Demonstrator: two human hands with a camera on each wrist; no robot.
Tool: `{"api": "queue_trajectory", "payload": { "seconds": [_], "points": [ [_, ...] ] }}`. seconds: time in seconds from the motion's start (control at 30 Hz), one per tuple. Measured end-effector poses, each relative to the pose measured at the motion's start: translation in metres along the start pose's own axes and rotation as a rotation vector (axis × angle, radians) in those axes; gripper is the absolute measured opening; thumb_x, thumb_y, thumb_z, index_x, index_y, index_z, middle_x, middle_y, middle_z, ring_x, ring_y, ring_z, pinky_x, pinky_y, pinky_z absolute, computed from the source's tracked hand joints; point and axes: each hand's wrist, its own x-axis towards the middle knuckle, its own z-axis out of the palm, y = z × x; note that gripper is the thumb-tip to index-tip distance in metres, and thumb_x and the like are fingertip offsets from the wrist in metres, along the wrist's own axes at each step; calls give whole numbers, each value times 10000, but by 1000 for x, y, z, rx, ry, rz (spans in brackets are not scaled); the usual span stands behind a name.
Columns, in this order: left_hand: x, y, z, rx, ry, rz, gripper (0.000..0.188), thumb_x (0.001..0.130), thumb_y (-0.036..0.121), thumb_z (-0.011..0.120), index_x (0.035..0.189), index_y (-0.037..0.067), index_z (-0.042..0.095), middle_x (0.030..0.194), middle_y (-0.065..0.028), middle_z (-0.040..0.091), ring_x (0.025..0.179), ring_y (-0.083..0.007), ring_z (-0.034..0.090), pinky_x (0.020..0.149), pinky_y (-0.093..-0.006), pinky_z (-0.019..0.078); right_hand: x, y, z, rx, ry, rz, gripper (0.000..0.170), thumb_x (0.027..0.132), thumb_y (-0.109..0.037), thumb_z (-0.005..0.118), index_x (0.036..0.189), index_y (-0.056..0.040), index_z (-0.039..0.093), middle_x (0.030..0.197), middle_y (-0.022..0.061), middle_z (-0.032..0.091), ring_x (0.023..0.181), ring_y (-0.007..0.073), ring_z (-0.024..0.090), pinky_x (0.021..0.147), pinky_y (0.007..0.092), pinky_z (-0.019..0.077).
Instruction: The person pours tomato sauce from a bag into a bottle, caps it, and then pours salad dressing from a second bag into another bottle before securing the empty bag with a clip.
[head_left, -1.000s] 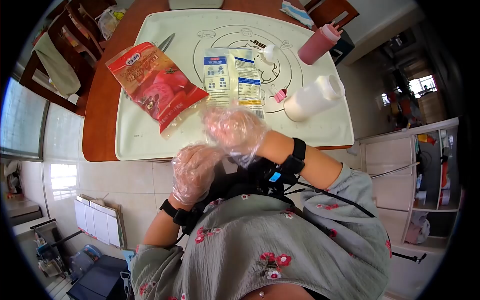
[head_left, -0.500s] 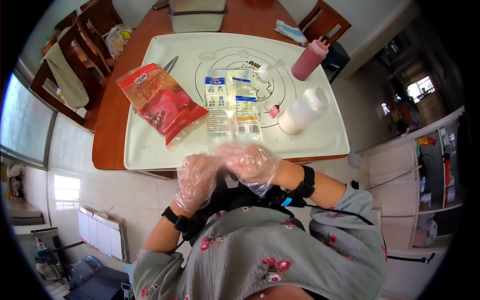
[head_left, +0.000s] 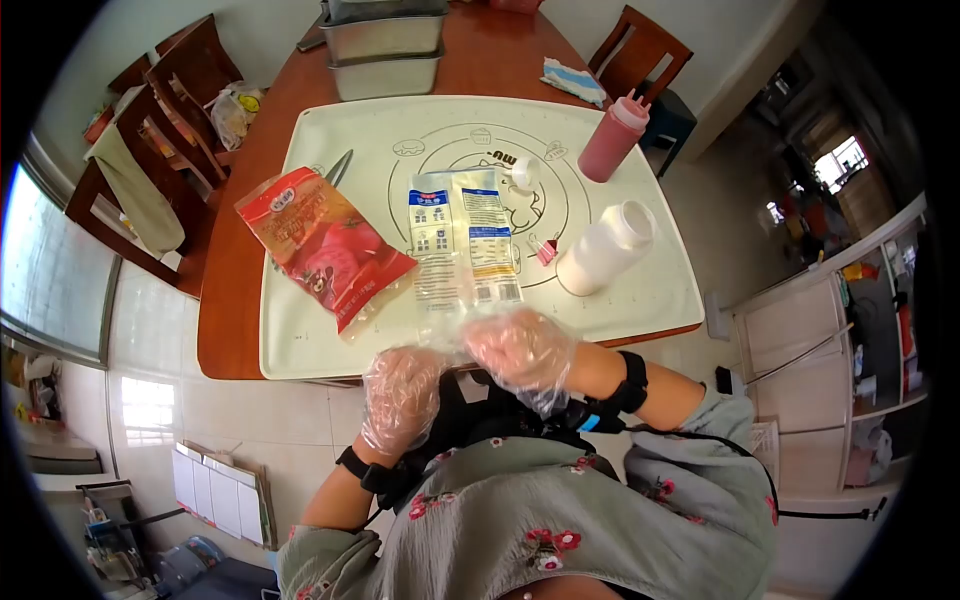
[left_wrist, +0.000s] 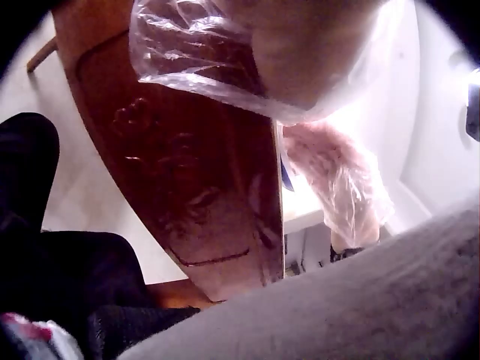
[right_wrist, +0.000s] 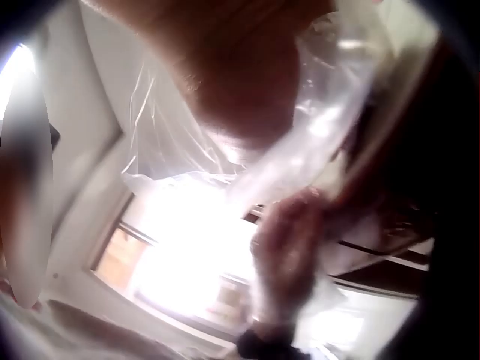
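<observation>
And there, the right hand (head_left: 520, 352) has slipped back toward the near edge of the white mat (head_left: 630, 315), uncovering more lower print on the clear packet (head_left: 462, 235), mid-frame! The left hand (head_left: 402, 395) sits just beside, lower down; fingers look curled on both, but whether they pinch the packet, I can't tell. The work seems centred on its near end, the red packet (head_left: 325, 245) at left untouched.

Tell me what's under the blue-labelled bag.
A ring-printed mat shows on both sides of the blue-labelled bag and runs beneath it; anything else it covers can't be seen.
</observation>
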Motion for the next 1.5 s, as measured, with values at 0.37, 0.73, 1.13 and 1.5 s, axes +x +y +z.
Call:
{"api": "queue_trajectory", "payload": {
  "seconds": [0.37,0.73,1.13,1.5],
  "points": [
    [3,0,2,7,-7,-2,302,665,-61,660,935,74,655,887,-97,630,833,-308,612,742,-406,475,54,69,4,-304,103,192,149,838,-137,531,899,-10,581,887,166,612,799,340,637,698,430,537],
    [2,-2,-1,16,-40,25,314,663,-67,645,938,84,649,879,-92,629,813,-303,609,724,-410,473,38,50,1,-376,2,290,156,828,-145,530,873,-35,631,812,160,650,752,334,652,677,439,534],
    [4,-3,-3,-5,-31,41,316,677,-73,656,952,80,647,912,-93,629,848,-311,609,746,-413,471,81,44,-13,-447,-219,468,293,804,-166,578,1054,-30,645,1092,194,632,995,335,641,819,418,542],
    [3,-2,-2,15,-10,52,330,665,-62,652,966,70,624,900,-91,635,809,-281,624,722,-399,487,89,46,19,-211,-117,363,268,802,-105,520,1012,35,609,1080,214,610,1064,352,602,855,447,520]
  ]
}}
